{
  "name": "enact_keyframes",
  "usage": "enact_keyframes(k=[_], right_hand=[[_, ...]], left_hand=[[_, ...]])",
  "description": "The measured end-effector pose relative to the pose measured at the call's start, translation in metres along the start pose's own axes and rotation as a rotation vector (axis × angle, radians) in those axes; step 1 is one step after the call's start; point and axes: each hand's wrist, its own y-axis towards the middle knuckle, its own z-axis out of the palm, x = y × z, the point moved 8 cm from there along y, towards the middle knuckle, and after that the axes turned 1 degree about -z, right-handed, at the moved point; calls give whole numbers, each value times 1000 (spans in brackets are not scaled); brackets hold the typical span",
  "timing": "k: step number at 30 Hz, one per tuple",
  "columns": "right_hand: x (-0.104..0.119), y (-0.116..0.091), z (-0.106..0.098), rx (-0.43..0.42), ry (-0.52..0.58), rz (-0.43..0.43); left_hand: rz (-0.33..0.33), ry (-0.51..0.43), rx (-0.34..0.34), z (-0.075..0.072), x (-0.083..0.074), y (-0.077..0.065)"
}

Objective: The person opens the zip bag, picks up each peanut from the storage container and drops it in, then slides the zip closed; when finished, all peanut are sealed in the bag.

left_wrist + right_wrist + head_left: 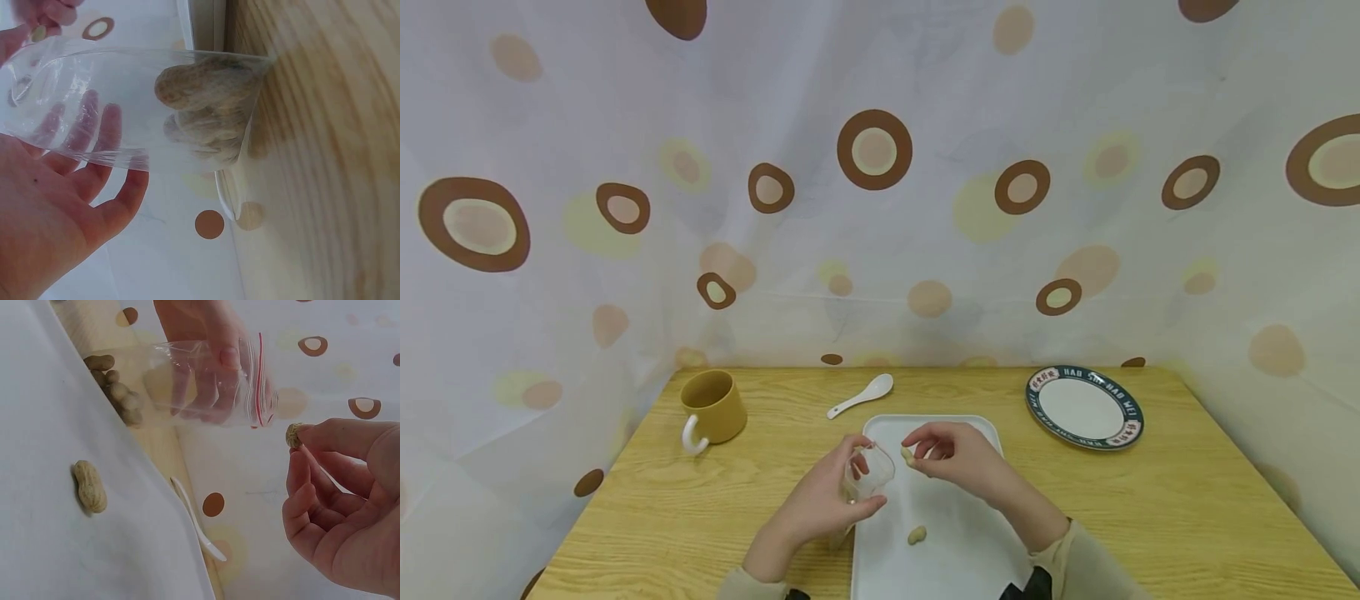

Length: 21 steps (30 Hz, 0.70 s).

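A clear zip bag (134,81) with a red line at its mouth stands upright, several peanuts (206,87) in its bottom. My left hand (827,492) holds it near the top, fingers and thumb around its sides, and the mouth gapes open. Between thumb and fingertips, my right hand (958,458) pinches one peanut (294,435), just to the right of the bag's mouth and apart from it. Another peanut (917,535) lies on the white tray (947,550) below the hands.
A mustard mug (718,408) with a white handle stands at the left. Behind the tray lies a white spoon (865,393). A plate with a dark green patterned rim (1037,408) is at the right rear. Patterned cloth (880,250) surrounds the wooden table (700,500).
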Motion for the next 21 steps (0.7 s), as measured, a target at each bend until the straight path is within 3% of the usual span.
enact_keyframes(k=[10,21], right_hand=[[21,11,12,19,12,-55],[25,14,26,52,-7,-84]], left_hand=[[14,7,6,2,-1,1],[8,-14,7,3,3,-2]])
